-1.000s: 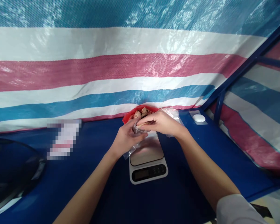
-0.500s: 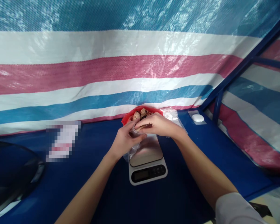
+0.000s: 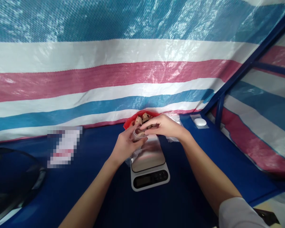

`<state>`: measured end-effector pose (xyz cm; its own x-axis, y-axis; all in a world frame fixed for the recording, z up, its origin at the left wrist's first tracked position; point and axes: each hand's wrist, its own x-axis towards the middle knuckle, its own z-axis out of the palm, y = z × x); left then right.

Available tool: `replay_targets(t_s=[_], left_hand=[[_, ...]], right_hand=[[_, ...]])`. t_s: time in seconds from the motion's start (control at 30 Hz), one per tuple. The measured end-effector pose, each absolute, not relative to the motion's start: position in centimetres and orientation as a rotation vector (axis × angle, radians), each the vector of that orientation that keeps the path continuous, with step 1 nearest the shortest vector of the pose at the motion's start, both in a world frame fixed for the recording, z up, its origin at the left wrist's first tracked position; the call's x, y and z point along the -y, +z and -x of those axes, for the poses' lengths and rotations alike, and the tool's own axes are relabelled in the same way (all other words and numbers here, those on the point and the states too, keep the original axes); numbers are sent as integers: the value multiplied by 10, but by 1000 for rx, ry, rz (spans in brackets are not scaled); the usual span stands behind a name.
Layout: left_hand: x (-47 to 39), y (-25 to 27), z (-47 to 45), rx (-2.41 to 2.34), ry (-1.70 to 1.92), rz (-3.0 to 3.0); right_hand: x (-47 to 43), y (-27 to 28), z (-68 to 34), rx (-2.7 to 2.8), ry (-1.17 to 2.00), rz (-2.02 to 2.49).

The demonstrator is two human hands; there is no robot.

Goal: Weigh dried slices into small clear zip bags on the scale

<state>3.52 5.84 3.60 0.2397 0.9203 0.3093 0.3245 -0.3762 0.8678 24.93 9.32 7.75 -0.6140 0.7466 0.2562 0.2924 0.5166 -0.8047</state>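
My left hand (image 3: 125, 144) is closed on the rim of a clear plastic bag (image 3: 136, 152), holding its mouth open above the back of a kitchen scale (image 3: 148, 156). A pale piece shows dimly inside the mouth. Over that opening reaches my right hand (image 3: 162, 126), its thumb and fingers apart; the gap between them is in shadow. Right behind both hands sits a red bag (image 3: 127, 123) holding several pale brown, dried-looking chunks (image 3: 139, 120), partly covered by my fingers. The scale has a metal plate and a dark display panel.
Clear plastic bags (image 3: 174, 137) lie right of the scale. Farther right, a white oval object (image 3: 200, 122) rests on a small clear bag. A blurred-out paper (image 3: 64, 147) and a round dark object (image 3: 14, 180) are at left. Striped sheeting (image 3: 109, 76) rises behind the blue table (image 3: 90, 136).
The brown piece between my right fingers no longer shows there, and those fingers have spread a little over the bag's mouth. My left hand keeps its hold. The view has shifted slightly.
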Motion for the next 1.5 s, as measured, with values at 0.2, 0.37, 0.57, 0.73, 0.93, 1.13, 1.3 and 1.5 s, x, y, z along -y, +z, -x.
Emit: replay_targets(t_s=[0.2, 0.37, 0.57, 0.73, 0.93, 1.13, 1.3, 1.5], left_hand=[[-63, 43, -20, -1187, 1192, -1794], [-65, 49, -13, -1131, 1190, -1692], [-66, 43, -17, -1122, 1163, -1702], [-66, 36, -22, -1121, 1200, -1700], [-64, 32, -24, -1199, 1185, -1705], [-63, 32, -23, -1213, 1163, -1678], [-63, 32, -24, -1202, 1169, -1674], [-64, 27, -24, -1207, 1151, -1682]], right_hand=[[-101, 78, -270, 2127, 784, 1042], [-114, 68, -277, 2317, 452, 1354], [-120, 54, -268, 2527, 194, 1551], [-119, 47, -263, 2603, 92, 1613], [-124, 40, -264, 2638, 75, 1584], [-124, 42, -265, 2643, 24, 1629], [-125, 42, -265, 2614, 76, 1582], [-126, 39, -265, 2590, 174, 1496]])
